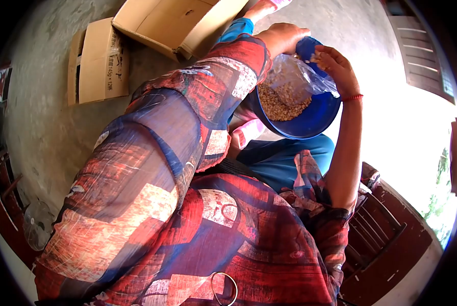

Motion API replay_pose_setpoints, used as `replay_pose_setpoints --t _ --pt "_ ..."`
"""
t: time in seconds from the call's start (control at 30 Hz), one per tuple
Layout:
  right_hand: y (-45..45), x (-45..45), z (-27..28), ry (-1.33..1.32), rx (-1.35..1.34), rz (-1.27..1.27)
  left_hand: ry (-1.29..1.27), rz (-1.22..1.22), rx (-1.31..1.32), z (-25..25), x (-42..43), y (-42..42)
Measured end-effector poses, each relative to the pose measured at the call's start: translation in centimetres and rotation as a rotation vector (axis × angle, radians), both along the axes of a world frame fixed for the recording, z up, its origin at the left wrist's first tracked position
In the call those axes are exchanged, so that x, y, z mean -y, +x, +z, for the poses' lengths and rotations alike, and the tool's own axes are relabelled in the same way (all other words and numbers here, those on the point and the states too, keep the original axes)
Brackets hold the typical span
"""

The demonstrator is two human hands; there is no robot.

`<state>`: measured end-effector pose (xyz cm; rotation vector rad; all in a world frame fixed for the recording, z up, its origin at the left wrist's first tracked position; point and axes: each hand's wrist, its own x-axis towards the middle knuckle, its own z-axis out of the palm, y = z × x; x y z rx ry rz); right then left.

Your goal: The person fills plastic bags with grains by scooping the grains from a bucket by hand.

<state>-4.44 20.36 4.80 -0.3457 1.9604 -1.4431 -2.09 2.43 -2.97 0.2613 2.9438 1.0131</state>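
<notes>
A blue basin (pixel 318 120) sits over my lap, holding many small tan kernels (pixel 284 109) that look like shelled nuts. A clear plastic bag (pixel 294 76) lies partly in it, over the kernels and the rim. At the far side, my left hand (pixel 283 39) is closed at the edge of a small blue cup-like piece (pixel 307 47); its fingertips are partly hidden. My right hand (pixel 339 72), with a red band at the wrist, is bent inward above the bag. Its fingers pinch a few kernels (pixel 319 57) close to the blue piece.
An open cardboard box (pixel 172 23) and a smaller carton (pixel 103 64) stand on the grey concrete floor (pixel 50 112) to the left. A clear round object (pixel 38 224) is at the far left. Dark red wooden furniture (pixel 376 229) stands close on my right, near bright light.
</notes>
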Motion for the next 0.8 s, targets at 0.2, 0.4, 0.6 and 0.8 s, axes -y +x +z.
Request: replay_pose_setpoints --t 0.2,0.4,0.6,0.8 --pt "1.3 -1.2 1.0 0.328 -0.356 0.087 0.010 -0.006 0.002 -0.1 0.0 -0.1" --pt "5.6 -1.9 -4.3 0.572 -0.330 0.872 -0.003 0.023 -0.002 -0.9 -0.3 -0.5" --pt "6.7 -3.5 -11.9 1.207 -0.277 1.206 -0.016 0.037 -0.027 -0.7 -0.3 -0.3" --pt "7.6 -0.7 -13.3 1.144 -0.138 1.266 -0.016 0.021 -0.004 -0.5 -0.3 -0.3"
